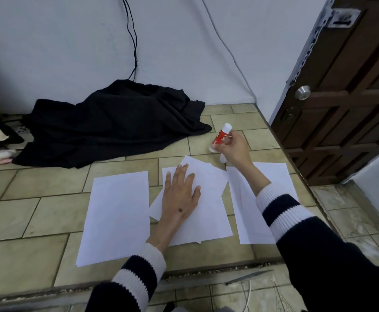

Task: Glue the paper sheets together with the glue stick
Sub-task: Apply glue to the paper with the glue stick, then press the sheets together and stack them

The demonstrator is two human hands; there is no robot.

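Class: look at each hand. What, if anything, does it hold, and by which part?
The right hand grips the glue stick around its lower body. The left hand holds nothing; it rests flat on the middle papers.

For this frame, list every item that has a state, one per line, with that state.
Glue stick: held off the floor in the right hand, tilted.
Left hand: flat, fingers straight, pressing the middle paper stack.
Middle paper stack: sheets overlapping, askew.
Left sheet: flat on the tiles, untouched.
Right sheet: flat, partly under the right forearm.
Door: cannot tell whether latched.
Black cloth: crumpled against the wall.
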